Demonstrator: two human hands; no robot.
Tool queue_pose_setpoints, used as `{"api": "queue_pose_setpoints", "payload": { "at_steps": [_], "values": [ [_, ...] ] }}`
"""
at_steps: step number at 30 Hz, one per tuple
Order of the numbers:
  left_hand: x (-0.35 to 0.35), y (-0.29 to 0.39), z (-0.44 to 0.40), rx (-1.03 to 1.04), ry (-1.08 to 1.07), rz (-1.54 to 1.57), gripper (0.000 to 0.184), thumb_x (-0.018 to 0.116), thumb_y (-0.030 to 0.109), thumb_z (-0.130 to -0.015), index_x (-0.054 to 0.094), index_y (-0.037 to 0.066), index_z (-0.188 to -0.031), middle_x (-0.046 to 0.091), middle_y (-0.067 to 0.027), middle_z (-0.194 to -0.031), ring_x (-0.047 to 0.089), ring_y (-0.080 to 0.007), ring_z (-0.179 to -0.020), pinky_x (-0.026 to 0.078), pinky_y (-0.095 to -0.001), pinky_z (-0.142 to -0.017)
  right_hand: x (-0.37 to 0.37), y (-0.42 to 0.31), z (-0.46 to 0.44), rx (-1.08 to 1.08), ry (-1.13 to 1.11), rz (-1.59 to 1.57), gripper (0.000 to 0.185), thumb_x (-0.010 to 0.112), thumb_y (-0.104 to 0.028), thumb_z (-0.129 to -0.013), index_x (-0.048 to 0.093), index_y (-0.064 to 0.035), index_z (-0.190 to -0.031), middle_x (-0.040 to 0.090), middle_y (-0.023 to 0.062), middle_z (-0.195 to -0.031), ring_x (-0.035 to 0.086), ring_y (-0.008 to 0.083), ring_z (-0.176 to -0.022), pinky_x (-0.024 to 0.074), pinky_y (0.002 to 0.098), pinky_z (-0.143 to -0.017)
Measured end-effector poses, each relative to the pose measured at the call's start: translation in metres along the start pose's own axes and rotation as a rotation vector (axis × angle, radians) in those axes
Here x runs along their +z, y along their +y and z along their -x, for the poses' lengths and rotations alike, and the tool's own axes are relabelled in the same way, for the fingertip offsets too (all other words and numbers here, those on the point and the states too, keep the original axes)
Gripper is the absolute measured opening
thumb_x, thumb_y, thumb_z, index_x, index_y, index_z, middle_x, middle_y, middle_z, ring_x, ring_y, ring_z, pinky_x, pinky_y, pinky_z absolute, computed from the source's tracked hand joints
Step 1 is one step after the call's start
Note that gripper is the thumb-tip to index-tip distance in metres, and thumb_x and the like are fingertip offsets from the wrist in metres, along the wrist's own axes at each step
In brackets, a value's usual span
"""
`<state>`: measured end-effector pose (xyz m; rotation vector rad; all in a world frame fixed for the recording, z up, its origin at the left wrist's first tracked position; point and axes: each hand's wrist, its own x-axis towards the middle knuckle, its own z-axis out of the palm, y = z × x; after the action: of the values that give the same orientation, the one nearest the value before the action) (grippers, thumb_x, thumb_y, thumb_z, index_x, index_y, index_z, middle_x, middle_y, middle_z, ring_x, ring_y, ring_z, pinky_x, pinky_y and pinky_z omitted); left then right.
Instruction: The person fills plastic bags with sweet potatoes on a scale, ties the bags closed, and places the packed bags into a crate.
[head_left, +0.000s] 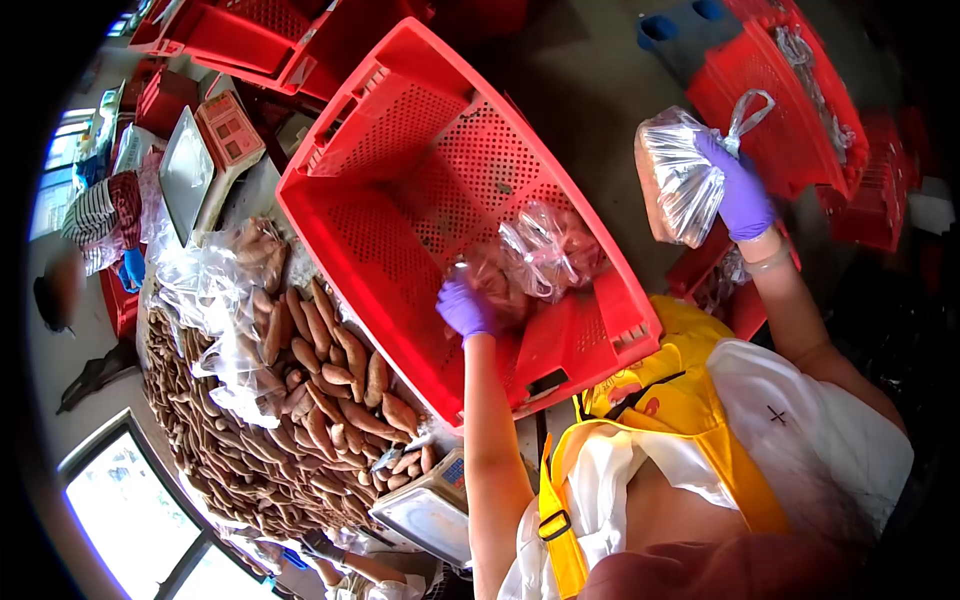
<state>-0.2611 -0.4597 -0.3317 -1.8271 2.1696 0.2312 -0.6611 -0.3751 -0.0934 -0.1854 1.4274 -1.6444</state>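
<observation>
My right hand [738, 190], in a purple glove, is closed around the gathered top of a clear plastic bag of sweet potatoes [665, 180]. That bag hangs beside the red crate, its knotted handles sticking up past my fingers. My left hand [465, 305], also gloved in purple, reaches inside the red crate [330, 250]. Its fingers are closed on the edge of a blurred bag of sweet potatoes [497, 285]; the fingertips are partly hidden. Against that one lies another tied bag [555, 250], at the crate's near end.
Left of the crate spreads a large heap of loose sweet potatoes [290, 440], with clear plastic bags [225, 300] on it. Two scales [215, 150] flank the heap. Other red crates [780, 110] stand around. Other people are at the far left and bottom.
</observation>
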Motion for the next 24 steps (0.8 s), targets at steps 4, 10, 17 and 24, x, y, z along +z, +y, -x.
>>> {"api": "queue_pose_setpoints", "payload": {
  "at_steps": [4, 10, 17, 24],
  "values": [
    [-0.026, 0.065, 0.013, 0.506, 0.209, 0.010, 0.073, 0.068, 0.046, -0.076, 0.043, 0.012, -0.135, 0.057, -0.0075, -0.089, 0.057, -0.0260, -0.080, 0.047, -0.0409, -0.070, -0.017, 0.017, 0.000, -0.085, 0.095, 0.129, 0.029, 0.071, -0.020, -0.086, 0.061, -0.0047, -0.109, 0.063, 0.0043, -0.102, 0.060, 0.0127, -0.092, 0.0464, 0.0276, -0.083],
    [-0.028, 0.060, 0.002, 0.430, -0.274, 0.351, 0.039, 0.063, 0.037, -0.081, 0.066, 0.009, -0.108, 0.069, -0.0183, -0.096, 0.067, -0.0351, -0.088, 0.053, -0.0450, -0.076, -0.017, 0.001, 0.014, -0.060, 0.057, 0.011, 0.028, 0.068, -0.017, -0.088, 0.061, -0.0034, -0.111, 0.064, 0.0040, -0.099, 0.061, 0.0121, -0.089, 0.0477, 0.0264, -0.080],
    [-0.010, 0.110, -0.002, 0.266, -0.352, 0.138, 0.061, 0.036, 0.061, -0.092, 0.067, 0.012, -0.113, 0.068, -0.0216, -0.095, 0.067, -0.0375, -0.085, 0.052, -0.0458, -0.080, 0.017, 0.003, 0.048, -0.148, -0.031, 0.199, 0.023, 0.066, -0.018, -0.090, 0.064, -0.0013, -0.106, 0.067, 0.0038, -0.095, 0.064, 0.0109, -0.085, 0.0507, 0.0252, -0.074],
    [0.065, 0.100, -0.034, 0.478, -0.562, 0.034, 0.055, 0.037, 0.054, -0.094, 0.059, 0.011, -0.122, 0.063, -0.0180, -0.108, 0.061, -0.0323, -0.098, 0.050, -0.0437, -0.086, 0.090, -0.035, 0.099, -0.085, -0.416, 0.227, 0.031, 0.067, -0.021, -0.088, 0.063, 0.0018, -0.109, 0.068, 0.0077, -0.095, 0.064, 0.0146, -0.088, 0.0504, 0.0291, -0.081]
  ]
}}
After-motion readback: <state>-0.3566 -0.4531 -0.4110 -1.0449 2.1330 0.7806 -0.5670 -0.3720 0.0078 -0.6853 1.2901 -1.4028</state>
